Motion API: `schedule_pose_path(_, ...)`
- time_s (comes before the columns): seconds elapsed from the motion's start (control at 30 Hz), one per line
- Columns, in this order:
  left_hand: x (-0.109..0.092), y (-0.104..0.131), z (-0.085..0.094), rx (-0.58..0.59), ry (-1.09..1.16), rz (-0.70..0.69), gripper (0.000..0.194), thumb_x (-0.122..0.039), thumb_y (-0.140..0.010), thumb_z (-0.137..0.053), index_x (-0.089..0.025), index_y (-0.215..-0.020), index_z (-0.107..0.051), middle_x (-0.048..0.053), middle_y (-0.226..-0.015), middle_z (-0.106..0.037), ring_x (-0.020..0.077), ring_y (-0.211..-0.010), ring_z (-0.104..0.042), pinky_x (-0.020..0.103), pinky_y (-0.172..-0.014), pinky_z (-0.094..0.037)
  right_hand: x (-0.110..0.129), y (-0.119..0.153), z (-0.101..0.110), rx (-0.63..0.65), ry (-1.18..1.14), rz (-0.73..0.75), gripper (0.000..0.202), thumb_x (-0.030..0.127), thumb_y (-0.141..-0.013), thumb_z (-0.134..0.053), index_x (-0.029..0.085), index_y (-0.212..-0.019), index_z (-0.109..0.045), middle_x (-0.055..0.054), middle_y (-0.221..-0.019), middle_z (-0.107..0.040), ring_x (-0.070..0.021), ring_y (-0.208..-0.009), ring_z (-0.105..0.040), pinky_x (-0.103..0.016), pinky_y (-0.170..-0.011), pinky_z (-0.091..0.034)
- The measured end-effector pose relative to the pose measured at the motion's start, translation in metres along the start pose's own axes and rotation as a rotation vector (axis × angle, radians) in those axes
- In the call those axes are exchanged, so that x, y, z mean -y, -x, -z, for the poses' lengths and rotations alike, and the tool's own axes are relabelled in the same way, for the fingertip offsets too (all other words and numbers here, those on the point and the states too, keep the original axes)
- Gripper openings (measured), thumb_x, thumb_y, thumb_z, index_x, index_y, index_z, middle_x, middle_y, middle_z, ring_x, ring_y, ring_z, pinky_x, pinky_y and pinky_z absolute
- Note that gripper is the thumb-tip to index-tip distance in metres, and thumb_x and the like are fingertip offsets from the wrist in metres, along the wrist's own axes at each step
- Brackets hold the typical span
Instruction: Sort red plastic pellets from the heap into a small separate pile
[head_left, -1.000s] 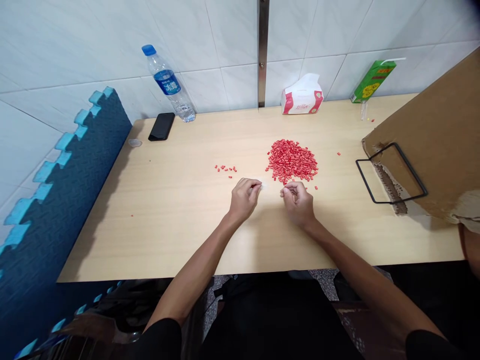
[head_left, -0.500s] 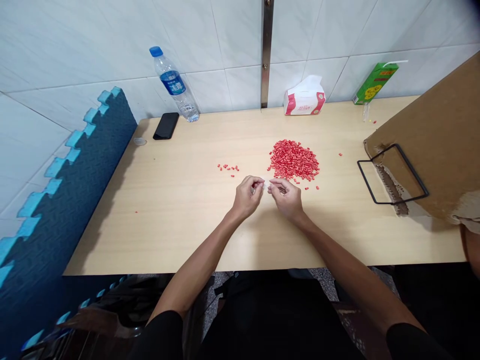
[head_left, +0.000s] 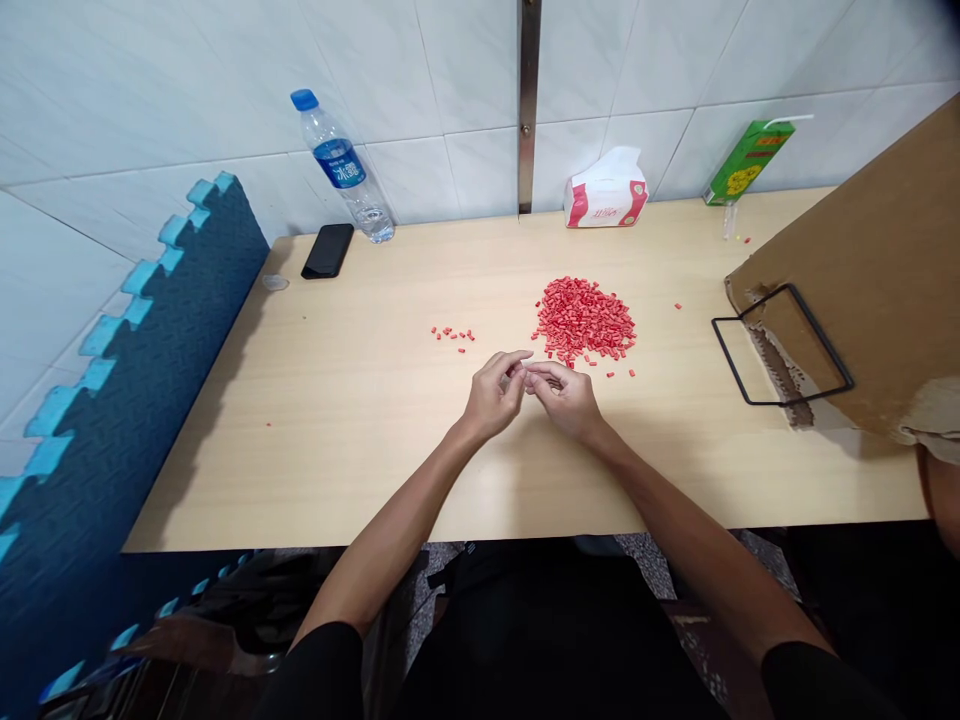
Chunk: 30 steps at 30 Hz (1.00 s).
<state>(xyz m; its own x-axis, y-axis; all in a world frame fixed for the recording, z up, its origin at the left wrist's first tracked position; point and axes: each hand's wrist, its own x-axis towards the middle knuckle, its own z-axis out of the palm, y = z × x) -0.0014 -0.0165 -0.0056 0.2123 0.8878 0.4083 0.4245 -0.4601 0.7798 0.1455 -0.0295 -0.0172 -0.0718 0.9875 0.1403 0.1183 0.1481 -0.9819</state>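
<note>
My left hand (head_left: 496, 393) and my right hand (head_left: 566, 398) meet over the table, fingertips touching. Both are closed in a pinch; whatever lies between the fingers is too small and covered to name. Just beyond my right hand spreads a heap of small red cylindrical pieces (head_left: 585, 318), with a few strays along its near edge. Several more of the red pieces (head_left: 453, 334) lie loose on the table, up and to the left of my left hand.
Along the wall stand a water bottle (head_left: 343, 168), a tissue pack (head_left: 606, 190) and a green drink carton (head_left: 748, 163). A black phone (head_left: 328, 251) lies at the back left. A cardboard box (head_left: 855, 270) with a black wire frame (head_left: 784, 345) takes the right side; a blue foam mat (head_left: 161, 370) borders the left.
My hands have come together: a small gap with something whitish between the fingertips has closed, and the fingertips now touch. The view has shifted slightly.
</note>
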Motion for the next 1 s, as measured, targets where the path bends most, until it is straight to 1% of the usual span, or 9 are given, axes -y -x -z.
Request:
schedule_pose_path(0.1,-0.001,-0.001,0.001,-0.013,-0.056,0.003,0.017,-0.022,-0.088,-0.050,-0.019,-0.097,-0.064,0.005,-0.092,-0.065,0.0142,-0.085,-0.061,0.027,-0.077,-0.049,0.000,0.000,0.000,0.025,-0.107,-0.024,0.023,0.037,-0.082,-0.059,0.020,-0.096,-0.066,-0.005,-0.088,-0.072,-0.0193,-0.083,-0.070,-0.036,-0.081,-0.056)
schedule_pose_path(0.2,0.000,-0.001,0.000,-0.016,-0.062,0.046,0.013,-0.023,-0.087,-0.052,-0.019,-0.091,-0.064,0.004,-0.087,-0.066,0.0141,-0.081,-0.062,0.027,-0.075,-0.050,-0.001,-0.001,0.001,0.029,-0.193,-0.070,0.025,0.040,-0.080,-0.063,0.019,-0.093,-0.063,-0.004,-0.083,-0.072,-0.0188,-0.081,-0.070,-0.037,-0.080,-0.057)
schedule_pose_path(0.33,0.000,-0.001,0.000,-0.028,-0.028,0.071,0.011,-0.025,-0.085,-0.055,-0.018,-0.085,-0.064,0.003,-0.083,-0.066,0.0130,-0.076,-0.062,0.026,-0.073,-0.050,0.000,-0.002,0.002,0.045,-0.193,-0.069,0.027,0.042,-0.078,-0.065,0.019,-0.092,-0.061,-0.004,-0.082,-0.070,-0.0178,-0.081,-0.069,-0.036,-0.080,-0.056)
schedule_pose_path(0.47,-0.004,-0.001,0.002,-0.045,0.023,0.075,0.012,-0.027,-0.084,-0.057,-0.018,-0.081,-0.064,0.003,-0.080,-0.065,0.0128,-0.074,-0.061,0.026,-0.071,-0.049,0.001,-0.001,0.003,0.058,-0.198,-0.044,0.025,0.041,-0.078,-0.065,0.021,-0.088,-0.055,-0.002,-0.080,-0.068,-0.0167,-0.081,-0.068,-0.033,-0.078,-0.056)
schedule_pose_path(0.63,-0.009,-0.002,0.004,-0.044,0.077,0.041,0.015,-0.026,-0.085,-0.056,-0.018,-0.078,-0.066,0.003,-0.078,-0.065,0.0134,-0.075,-0.062,0.027,-0.071,-0.050,0.001,0.000,0.003,0.060,-0.211,-0.041,0.027,0.039,-0.077,-0.066,0.022,-0.093,-0.050,-0.003,-0.081,-0.070,-0.0171,-0.079,-0.069,-0.035,-0.078,-0.055)
schedule_pose_path(0.77,-0.011,-0.002,0.002,-0.039,0.109,0.067,0.014,-0.025,-0.084,-0.058,-0.018,-0.078,-0.068,0.004,-0.078,-0.066,0.0140,-0.075,-0.062,0.028,-0.071,-0.051,0.002,0.001,0.003,0.054,-0.226,-0.054,0.025,0.038,-0.077,-0.066,0.022,-0.088,-0.051,-0.003,-0.079,-0.069,-0.0174,-0.079,-0.069,-0.034,-0.077,-0.055)
schedule_pose_path(0.9,-0.011,-0.001,0.001,-0.053,0.129,0.081,0.014,-0.025,-0.082,-0.059,-0.017,-0.076,-0.069,0.004,-0.077,-0.065,0.0139,-0.074,-0.061,0.028,-0.071,-0.050,0.003,0.000,0.004,0.056,-0.275,-0.059,0.026,0.040,-0.078,-0.066,0.021,-0.091,-0.055,-0.001,-0.075,-0.069,-0.0161,-0.072,-0.068,-0.033,-0.073,-0.055)
schedule_pose_path(1.0,-0.011,-0.001,0.000,-0.061,0.141,0.076,0.013,-0.025,-0.082,-0.060,-0.017,-0.075,-0.069,0.004,-0.075,-0.064,0.0134,-0.072,-0.060,0.027,-0.069,-0.049,0.004,-0.001,0.004,0.038,-0.326,-0.080,0.028,0.042,-0.076,-0.068,0.020,-0.088,-0.055,0.000,-0.074,-0.068,-0.0143,-0.067,-0.067,-0.031,-0.070,-0.056)
